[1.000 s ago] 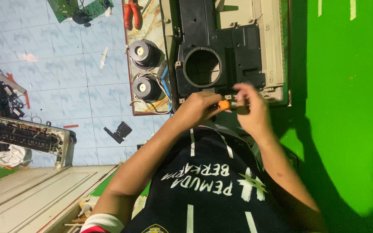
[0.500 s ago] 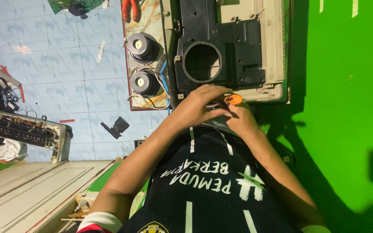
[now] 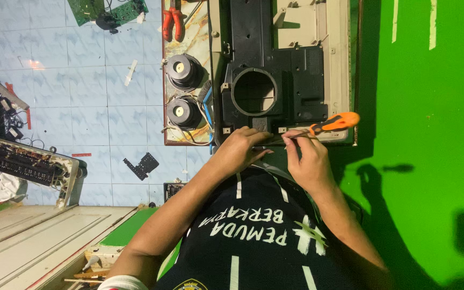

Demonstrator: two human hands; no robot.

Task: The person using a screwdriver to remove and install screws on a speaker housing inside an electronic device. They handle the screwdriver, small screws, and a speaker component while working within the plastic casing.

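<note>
At the black speaker housing, orange-handled screwdriver, slim dark shaft, both hands gripping

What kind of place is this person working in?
Probably a small electronics repair spot, maybe at home. A black speaker panel with a round hole lies opened, two loose speakers sit beside it, and a circuit board lies on the tiled floor. The right hand holds an orange-handled screwdriver.

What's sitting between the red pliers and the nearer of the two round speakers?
In the head view, the other speaker sits between the red pliers and the nearer speaker, all on the same board beside the black panel.
</note>
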